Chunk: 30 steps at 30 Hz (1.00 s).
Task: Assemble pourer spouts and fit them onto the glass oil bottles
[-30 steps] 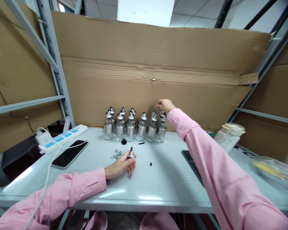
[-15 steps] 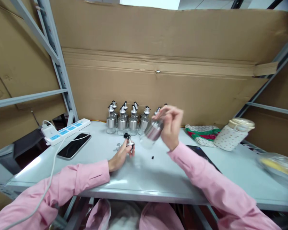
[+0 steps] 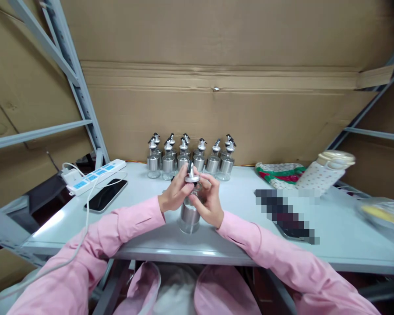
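A glass bottle with a steel band (image 3: 189,213) stands upright near the table's front edge. At its mouth is a silver pourer spout (image 3: 192,177) with a black lever; fingers hide whether it sits fully in the neck. My left hand (image 3: 176,192) is closed around the spout from the left. From the right, my right hand (image 3: 212,202) curls its fingers and thumb around the bottle's neck. Behind them, several similar bottles (image 3: 168,162) with spouts fitted stand in rows by the cardboard.
At left lie a phone (image 3: 107,195) and a white power strip (image 3: 98,175), its cable crossing my left sleeve. A patterned cloth (image 3: 280,172), a dotted canister (image 3: 325,173), a partly pixelated dark device (image 3: 292,227) and a clear-covered container (image 3: 385,214) are at right. Cardboard (image 3: 216,118) walls the back.
The tilted bottle has come down from my raised right hand to stand upright on the table. My left hand has brought the spout over to the bottle's mouth.
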Available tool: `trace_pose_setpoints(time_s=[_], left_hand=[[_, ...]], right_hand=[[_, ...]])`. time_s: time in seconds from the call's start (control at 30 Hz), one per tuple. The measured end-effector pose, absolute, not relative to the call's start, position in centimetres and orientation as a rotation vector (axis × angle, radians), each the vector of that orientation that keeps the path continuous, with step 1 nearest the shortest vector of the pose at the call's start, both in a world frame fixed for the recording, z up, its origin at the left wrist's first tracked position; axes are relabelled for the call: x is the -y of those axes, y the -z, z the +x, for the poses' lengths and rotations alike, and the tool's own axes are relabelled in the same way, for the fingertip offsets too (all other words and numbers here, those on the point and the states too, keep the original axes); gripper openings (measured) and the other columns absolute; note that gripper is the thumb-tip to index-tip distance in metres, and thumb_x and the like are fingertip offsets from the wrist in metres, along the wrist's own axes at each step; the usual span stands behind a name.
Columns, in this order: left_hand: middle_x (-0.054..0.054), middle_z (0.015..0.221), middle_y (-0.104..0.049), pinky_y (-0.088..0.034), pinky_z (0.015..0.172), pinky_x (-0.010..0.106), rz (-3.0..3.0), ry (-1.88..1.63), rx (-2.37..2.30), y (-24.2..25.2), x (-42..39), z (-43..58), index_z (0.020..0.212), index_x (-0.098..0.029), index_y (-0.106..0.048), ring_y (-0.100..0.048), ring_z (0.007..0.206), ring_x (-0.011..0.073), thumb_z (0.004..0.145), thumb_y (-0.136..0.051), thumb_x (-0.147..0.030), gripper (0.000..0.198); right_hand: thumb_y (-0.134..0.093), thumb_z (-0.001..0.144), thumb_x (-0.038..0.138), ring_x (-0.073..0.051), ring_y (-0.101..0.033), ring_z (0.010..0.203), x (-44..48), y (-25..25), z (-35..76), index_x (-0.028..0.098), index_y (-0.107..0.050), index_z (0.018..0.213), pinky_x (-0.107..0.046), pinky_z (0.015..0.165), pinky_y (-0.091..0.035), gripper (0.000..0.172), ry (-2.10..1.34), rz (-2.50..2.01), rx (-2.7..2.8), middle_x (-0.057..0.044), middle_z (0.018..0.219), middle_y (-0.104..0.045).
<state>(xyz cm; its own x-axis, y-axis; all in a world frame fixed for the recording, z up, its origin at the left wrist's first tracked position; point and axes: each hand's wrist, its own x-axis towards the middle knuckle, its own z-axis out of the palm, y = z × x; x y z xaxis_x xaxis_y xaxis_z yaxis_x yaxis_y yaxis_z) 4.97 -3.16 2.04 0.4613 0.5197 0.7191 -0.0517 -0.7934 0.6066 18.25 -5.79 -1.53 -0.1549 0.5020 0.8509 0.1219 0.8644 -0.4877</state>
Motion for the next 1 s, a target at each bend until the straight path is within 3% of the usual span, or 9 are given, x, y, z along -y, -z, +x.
trace_pose_setpoints(time_s=[0.1, 0.3, 0.5, 0.7, 0.83, 1.0], left_hand=[[0.009, 0.100, -0.048, -0.038, 0.086, 0.035, 2.271, -1.303, -0.389, -2.2, 2.7, 4.8, 0.103, -0.018, -0.048, -0.046, 0.090, 0.0211, 0.084, -0.037, -0.046, 0.036], [0.008, 0.098, -0.048, -0.039, 0.085, 0.035, 2.314, -1.233, -0.430, -2.5, 2.4, 5.1, 0.102, -0.017, -0.050, -0.046, 0.090, 0.0201, 0.086, -0.037, -0.044, 0.034], [0.008, 0.105, -0.051, -0.037, 0.093, 0.035, 2.190, -1.175, -0.384, -2.3, 3.1, 5.3, 0.113, -0.018, -0.049, -0.048, 0.101, 0.0218, 0.087, -0.037, -0.050, 0.043], [0.008, 0.116, -0.053, -0.036, 0.098, 0.034, 1.920, -1.132, -0.286, -1.8, 3.2, 5.7, 0.118, -0.020, -0.049, -0.049, 0.110, 0.0222, 0.085, -0.045, -0.050, 0.044], [0.009, 0.118, -0.050, -0.039, 0.094, 0.035, 2.001, -1.139, -0.307, -0.9, 3.3, 5.6, 0.124, -0.021, -0.039, -0.050, 0.105, 0.0220, 0.081, -0.049, -0.054, 0.055], [0.010, 0.114, -0.047, -0.044, 0.084, 0.033, 2.167, -1.169, -0.321, -0.5, 3.8, 5.6, 0.123, -0.020, -0.032, -0.053, 0.096, 0.0212, 0.070, -0.065, -0.039, 0.066]], right_hand=[[-0.054, 0.082, 0.026, -0.021, -0.059, 0.101, 5.9, 1.1, 18.4, 0.030, -0.024, 0.129, -0.035, 0.075, -0.054, 0.056, -0.336, -0.493, 1.764, -0.010, 0.120, -0.052], [-0.057, 0.077, 0.018, -0.019, -0.060, 0.091, 5.6, 1.5, 18.6, 0.032, -0.031, 0.125, -0.030, 0.063, -0.054, 0.056, -0.227, -0.504, 1.744, -0.009, 0.117, -0.051], [-0.059, 0.074, 0.016, -0.024, -0.052, 0.111, 5.7, 1.6, 18.6, 0.032, -0.032, 0.120, -0.034, 0.069, -0.054, 0.055, -0.243, -0.484, 1.710, -0.010, 0.125, -0.043], [-0.059, 0.073, 0.017, -0.025, -0.051, 0.111, 5.7, 1.2, 18.7, 0.030, -0.034, 0.119, -0.036, 0.071, -0.054, 0.055, -0.244, -0.528, 1.718, -0.011, 0.128, -0.038], [-0.059, 0.073, 0.020, -0.026, -0.045, 0.119, 5.5, 1.7, 18.7, 0.030, -0.036, 0.117, -0.036, 0.072, -0.055, 0.050, -0.244, -0.498, 1.716, -0.011, 0.126, -0.040], [-0.057, 0.074, 0.018, -0.026, -0.044, 0.122, 5.7, 2.1, 18.6, 0.034, -0.037, 0.113, -0.040, 0.074, -0.055, 0.046, -0.216, -0.427, 1.693, -0.008, 0.129, -0.036]])
